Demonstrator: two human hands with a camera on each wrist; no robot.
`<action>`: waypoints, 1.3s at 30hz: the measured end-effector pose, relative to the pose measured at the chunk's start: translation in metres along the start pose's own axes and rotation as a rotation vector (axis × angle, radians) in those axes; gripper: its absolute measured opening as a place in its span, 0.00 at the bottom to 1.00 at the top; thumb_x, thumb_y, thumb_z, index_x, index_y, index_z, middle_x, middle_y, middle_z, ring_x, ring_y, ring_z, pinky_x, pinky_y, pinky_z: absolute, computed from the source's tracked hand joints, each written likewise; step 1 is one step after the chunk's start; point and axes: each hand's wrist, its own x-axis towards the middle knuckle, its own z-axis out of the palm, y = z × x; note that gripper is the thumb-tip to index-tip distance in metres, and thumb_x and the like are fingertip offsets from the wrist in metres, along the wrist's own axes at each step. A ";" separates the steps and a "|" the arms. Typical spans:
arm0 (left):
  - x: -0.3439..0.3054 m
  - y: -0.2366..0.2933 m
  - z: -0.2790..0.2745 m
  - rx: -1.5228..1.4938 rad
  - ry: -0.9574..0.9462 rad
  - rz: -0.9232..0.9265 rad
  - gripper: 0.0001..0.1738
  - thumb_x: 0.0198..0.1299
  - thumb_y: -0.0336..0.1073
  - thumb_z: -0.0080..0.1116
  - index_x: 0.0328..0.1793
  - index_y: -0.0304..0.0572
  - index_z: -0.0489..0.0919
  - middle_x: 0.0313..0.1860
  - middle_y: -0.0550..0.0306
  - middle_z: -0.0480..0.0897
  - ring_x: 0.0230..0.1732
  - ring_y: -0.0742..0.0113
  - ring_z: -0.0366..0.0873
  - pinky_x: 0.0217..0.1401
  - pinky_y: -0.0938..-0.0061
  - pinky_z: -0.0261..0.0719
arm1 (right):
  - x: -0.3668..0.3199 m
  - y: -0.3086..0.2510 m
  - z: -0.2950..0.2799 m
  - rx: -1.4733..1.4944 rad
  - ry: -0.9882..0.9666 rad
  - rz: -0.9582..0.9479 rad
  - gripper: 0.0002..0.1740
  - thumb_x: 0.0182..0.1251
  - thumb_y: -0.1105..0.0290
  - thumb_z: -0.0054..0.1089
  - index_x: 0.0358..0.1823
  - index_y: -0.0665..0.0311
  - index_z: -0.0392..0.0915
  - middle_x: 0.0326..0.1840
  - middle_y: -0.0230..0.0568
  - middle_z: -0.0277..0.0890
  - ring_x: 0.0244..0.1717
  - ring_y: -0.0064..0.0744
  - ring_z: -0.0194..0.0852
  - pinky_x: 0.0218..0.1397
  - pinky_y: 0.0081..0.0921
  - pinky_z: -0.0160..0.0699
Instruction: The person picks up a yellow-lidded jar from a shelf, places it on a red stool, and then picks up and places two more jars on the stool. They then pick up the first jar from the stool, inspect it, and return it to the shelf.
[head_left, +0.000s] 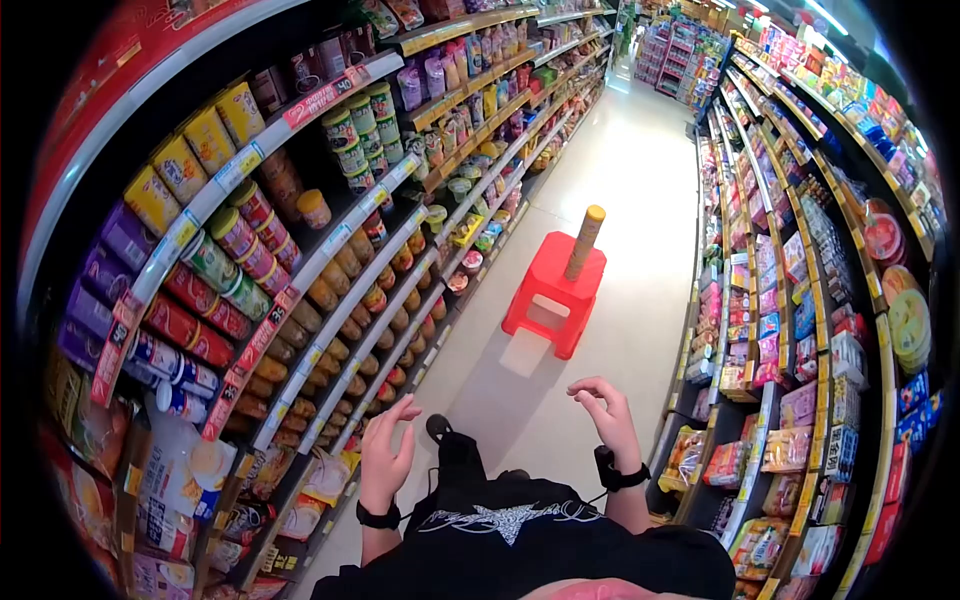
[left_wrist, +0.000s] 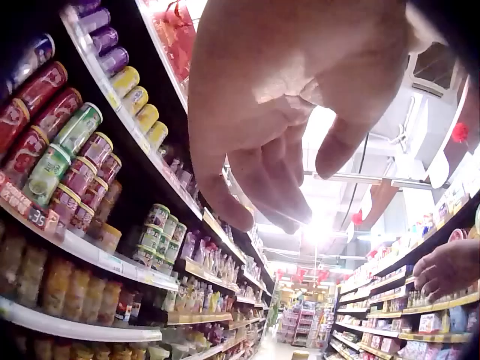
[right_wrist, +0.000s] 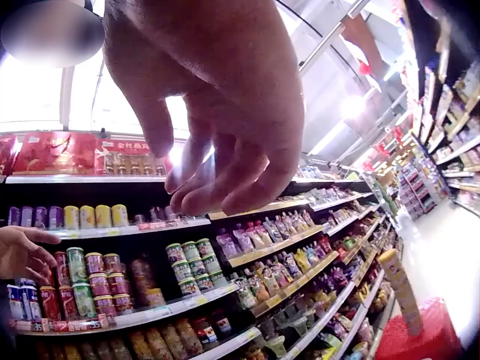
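Note:
My left hand (head_left: 388,452) is raised in front of me with nothing in it, its fingers loosely bent in the left wrist view. Opposite it my right hand (head_left: 610,420) hovers, also holding nothing, thumb apart from the relaxed fingers. Ahead of both hands a red plastic stool (head_left: 547,268) stands on the aisle floor. On its seat a tall, slim canister with a yellow lid (head_left: 584,245) stands upright. Nearest the left hand is a shelf of canned goods, with rows of brown-filled jars (head_left: 325,292) and green-and-pink cans (head_left: 235,232).
Shelves of packaged snacks (head_left: 795,400) line the right side of the aisle. To the left, yellow cans (head_left: 180,165), purple cans (head_left: 105,275) and stacked green cans (head_left: 350,150) fill the rack. The pale floor (head_left: 640,180) runs on toward a far display (head_left: 680,60).

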 end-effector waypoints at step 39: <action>0.367 -0.238 -0.043 -0.450 0.612 -0.208 0.38 0.62 0.22 0.53 0.78 0.41 0.53 0.77 0.51 0.55 0.78 0.59 0.51 0.77 0.64 0.53 | 0.521 -0.044 0.349 0.046 -1.032 -0.437 0.27 0.66 0.70 0.57 0.66 0.66 0.65 0.64 0.46 0.70 0.65 0.37 0.67 0.66 0.32 0.63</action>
